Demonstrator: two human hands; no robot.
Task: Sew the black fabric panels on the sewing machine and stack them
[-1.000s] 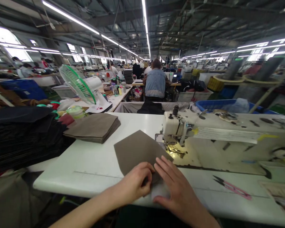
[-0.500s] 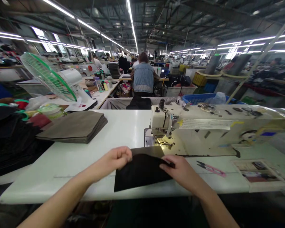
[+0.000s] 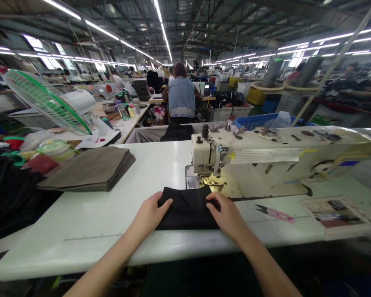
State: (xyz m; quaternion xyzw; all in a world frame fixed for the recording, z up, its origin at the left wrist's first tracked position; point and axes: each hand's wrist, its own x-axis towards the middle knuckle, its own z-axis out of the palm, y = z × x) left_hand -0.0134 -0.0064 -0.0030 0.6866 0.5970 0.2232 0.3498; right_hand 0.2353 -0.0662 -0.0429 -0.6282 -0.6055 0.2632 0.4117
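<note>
A black fabric piece [image 3: 187, 210] lies on the pale table just in front of the sewing machine [image 3: 247, 161]. My left hand [image 3: 151, 210] grips its left edge, thumb on top and fingers partly hidden underneath. At the opposite edge my right hand [image 3: 224, 210] pinches the cloth between thumb and curled fingers. The far edge of the cloth reaches close to the lit needle area [image 3: 212, 181]. Whether the grey-brown piece is still beneath the black cloth is hidden.
A stack of grey-brown fabric pieces [image 3: 89, 167] sits to the left, beside a dark cloth pile [image 3: 9, 194]. Pink-handled thread snips [image 3: 276, 213] and a small tool tray [image 3: 336, 214] lie to the right. A fan [image 3: 55, 103] stands at back left; a person [image 3: 181, 95] sits ahead.
The black cloth has moved away from me toward the machine and now covers the grey-brown piece seen before. My left hand has come down onto its edge. The view has shifted slightly.
</note>
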